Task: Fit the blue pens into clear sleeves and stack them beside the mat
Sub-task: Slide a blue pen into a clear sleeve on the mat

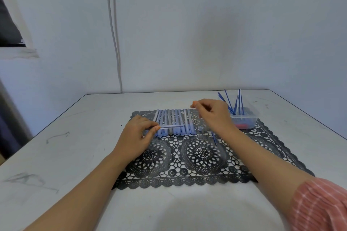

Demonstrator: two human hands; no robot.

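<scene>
Left hand (pixel 139 133) pinches a clear sleeve (pixel 171 127) level above the row of finished pens (pixel 174 118) on the mat (pixel 202 155), likely steadied for loading. Right hand (pixel 214 114) hovers curled; whether it holds anything cannot be told. Loose blue pens (pixel 239 99) stand in the far-right tub (pixel 244 120).

We see a white, scuffed surface (pixel 75 137) with grey smudges toward its left and near edges. Behind it rises a pale painted wall (pixel 206 33), down which a thin white cable (pixel 115 43) runs. At far left we make out a dark window opening (pixel 9 30).
</scene>
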